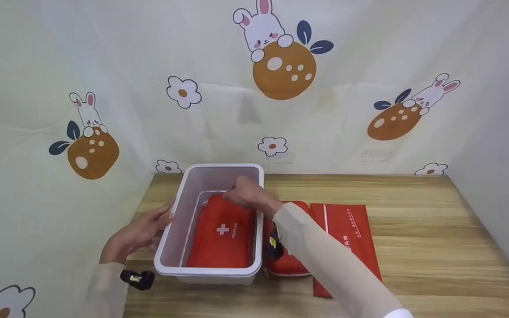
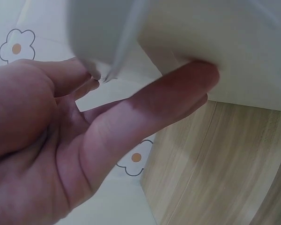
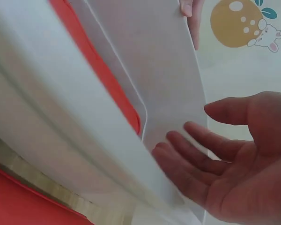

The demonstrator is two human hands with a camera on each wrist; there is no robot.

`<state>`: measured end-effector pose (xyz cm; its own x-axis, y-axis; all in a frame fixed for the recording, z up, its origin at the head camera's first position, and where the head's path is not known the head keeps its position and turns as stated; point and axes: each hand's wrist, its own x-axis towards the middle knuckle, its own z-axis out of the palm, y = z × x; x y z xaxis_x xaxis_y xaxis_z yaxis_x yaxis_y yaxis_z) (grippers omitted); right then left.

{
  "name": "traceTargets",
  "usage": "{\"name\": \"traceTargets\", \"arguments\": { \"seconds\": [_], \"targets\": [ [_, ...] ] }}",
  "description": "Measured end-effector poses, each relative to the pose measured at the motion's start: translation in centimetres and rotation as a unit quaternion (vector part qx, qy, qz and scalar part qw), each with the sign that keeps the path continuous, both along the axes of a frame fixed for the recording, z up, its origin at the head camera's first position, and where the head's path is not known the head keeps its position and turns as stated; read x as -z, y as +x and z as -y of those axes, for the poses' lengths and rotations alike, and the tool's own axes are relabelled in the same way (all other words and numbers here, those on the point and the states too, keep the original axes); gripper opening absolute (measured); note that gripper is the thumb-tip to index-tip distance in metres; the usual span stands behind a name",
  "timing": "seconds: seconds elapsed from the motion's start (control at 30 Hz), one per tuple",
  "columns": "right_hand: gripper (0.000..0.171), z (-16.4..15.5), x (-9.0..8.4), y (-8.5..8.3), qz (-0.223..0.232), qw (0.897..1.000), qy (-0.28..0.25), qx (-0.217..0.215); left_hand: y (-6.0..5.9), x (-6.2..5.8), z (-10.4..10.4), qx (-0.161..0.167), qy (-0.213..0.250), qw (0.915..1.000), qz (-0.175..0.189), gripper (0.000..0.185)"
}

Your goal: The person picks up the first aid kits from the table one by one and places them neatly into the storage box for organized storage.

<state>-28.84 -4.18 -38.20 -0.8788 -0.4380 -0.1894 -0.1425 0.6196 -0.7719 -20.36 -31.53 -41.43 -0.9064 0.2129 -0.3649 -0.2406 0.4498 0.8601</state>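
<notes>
A white plastic bin stands on the table, and a red first aid pouch with a white cross lies flat inside it. My left hand holds the bin's left side; its thumb is at the rim and its fingers reach along the outer wall. Over the far right part of the bin is my right hand, above the pouch's far end. Its fingers are loosely bent and apart, with nothing between them in the right wrist view.
Right of the bin lies a red zipped case, partly behind my right forearm. Beside it is a flat red packet with white print. The wooden table meets a curtain printed with rabbits at the back.
</notes>
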Motion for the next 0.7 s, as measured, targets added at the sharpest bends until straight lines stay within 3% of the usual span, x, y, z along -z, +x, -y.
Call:
{"name": "traceTargets", "arguments": {
  "seconds": [0.13,0.23,0.57,0.7],
  "targets": [
    [0.016,-1.1,-0.1,0.6,0.001,0.995,-0.096,-0.005,0.1,0.0,0.0,0.006,0.013,0.9999,-0.002,0.072],
    [0.016,-1.9,-0.1,1.2,-0.003,0.992,-0.123,0.009,0.2,0.0,0.0,0.003,0.013,0.9999,-0.001,0.072],
    [0.018,-4.4,0.8,2.1,-0.073,0.988,-0.121,0.058,0.1,0.0,-0.1,-0.008,0.001,1.0000,0.004,0.072],
    [0.018,-5.6,1.8,2.1,-0.139,0.985,-0.093,0.049,0.1,0.1,-0.1,-0.009,0.006,0.9999,0.007,0.072]
  ]
}}
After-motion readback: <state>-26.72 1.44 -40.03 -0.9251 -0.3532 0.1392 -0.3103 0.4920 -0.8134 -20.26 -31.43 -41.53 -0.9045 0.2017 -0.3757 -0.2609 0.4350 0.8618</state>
